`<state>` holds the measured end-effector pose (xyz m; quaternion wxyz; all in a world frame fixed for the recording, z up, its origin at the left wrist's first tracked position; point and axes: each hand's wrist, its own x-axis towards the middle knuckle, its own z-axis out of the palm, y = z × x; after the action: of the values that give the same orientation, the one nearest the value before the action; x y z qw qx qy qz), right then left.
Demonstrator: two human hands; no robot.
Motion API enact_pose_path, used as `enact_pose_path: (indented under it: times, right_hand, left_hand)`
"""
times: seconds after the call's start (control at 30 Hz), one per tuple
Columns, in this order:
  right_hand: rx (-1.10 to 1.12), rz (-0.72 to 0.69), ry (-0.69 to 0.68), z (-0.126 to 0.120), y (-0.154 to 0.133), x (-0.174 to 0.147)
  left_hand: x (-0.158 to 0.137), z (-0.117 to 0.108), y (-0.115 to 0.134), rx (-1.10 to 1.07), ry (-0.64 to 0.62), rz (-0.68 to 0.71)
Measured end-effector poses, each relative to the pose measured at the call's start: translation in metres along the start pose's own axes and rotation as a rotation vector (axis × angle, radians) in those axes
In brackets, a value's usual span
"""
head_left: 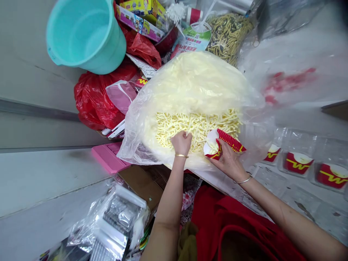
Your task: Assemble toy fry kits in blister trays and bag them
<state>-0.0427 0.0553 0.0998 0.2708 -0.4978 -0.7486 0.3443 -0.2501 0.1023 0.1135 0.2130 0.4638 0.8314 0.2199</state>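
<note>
A heap of pale yellow fry-shaped sticks point(187, 125) lies in a large clear plastic bag point(201, 79). My left hand point(181, 142), with a gold bangle at the wrist, is closed in a fist over the near side of the heap; what its fingers hold, if anything, is hidden. At the bag's near right edge, my right hand point(230, 159) grips a red and white fries carton point(212, 145) marked with a yellow zigzag. Its mouth tilts toward the heap, and a few yellow sticks show inside. Ridged red edges behind it look like more nested cartons.
Clear packs with red cartons point(299, 162) line the right side. A turquoise bucket point(81, 32) stands at upper left, above red plastic bags point(95, 98). A bag of gold cords point(228, 34) lies behind the heap. Clear plastic packaging point(116, 214) sits at lower left.
</note>
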Motion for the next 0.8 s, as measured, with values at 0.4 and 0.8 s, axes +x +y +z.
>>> enact_pose_path:
  times: [0.4, 0.8]
  right_hand:
    - [0.027, -0.053, -0.010, 0.013, -0.019, 0.018]
    - [0.024, -0.103, -0.029, 0.010, -0.016, 0.010]
  left_hand:
    - [-0.041, -0.052, 0.018, -0.808, -0.467, -0.188]
    - [-0.059, -0.025, 0.041, -0.022, -0.339, 0.288]
